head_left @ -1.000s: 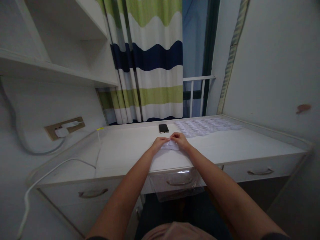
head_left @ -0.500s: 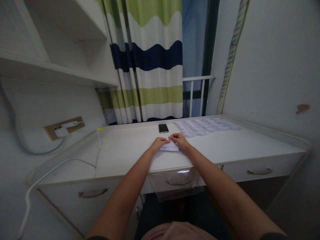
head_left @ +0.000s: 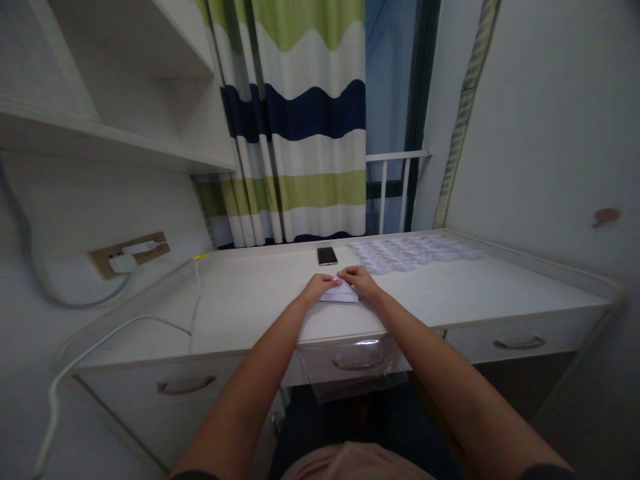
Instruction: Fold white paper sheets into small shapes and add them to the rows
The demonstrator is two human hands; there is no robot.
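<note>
A: Head view, the only one we have. We see both arms reaching over the white desk (head_left: 450, 293), hands meeting near its front edge. Left hand (head_left: 316, 288) and right hand (head_left: 361, 281) both rest on a small folded white paper (head_left: 341, 294).

B: We note the fingers (head_left: 350, 273) curled low, tips pressed together at the paper's far edge. We judge they pinch a flap there; palms flat enough to pin the sheet against the desk so it won't slide. How tightly they grip, we cannot tell at this size.

A: Paper lies flat on the desk, just nearer us than the dark phone (head_left: 327, 256), not touching it.

B: To the right of the phone, near the far edge, we log a spread of small pale paper pieces (head_left: 413, 253), laid in rows, well apart from the hands. Probably set back to leave working room up front.

A: Elsewhere: striped curtain (head_left: 305, 120) behind, shelf (head_left: 110, 143) at left, a cable (head_left: 100, 333) trailing from the wall socket (head_left: 129, 255), drawer handles (head_left: 519, 343) below.
</note>
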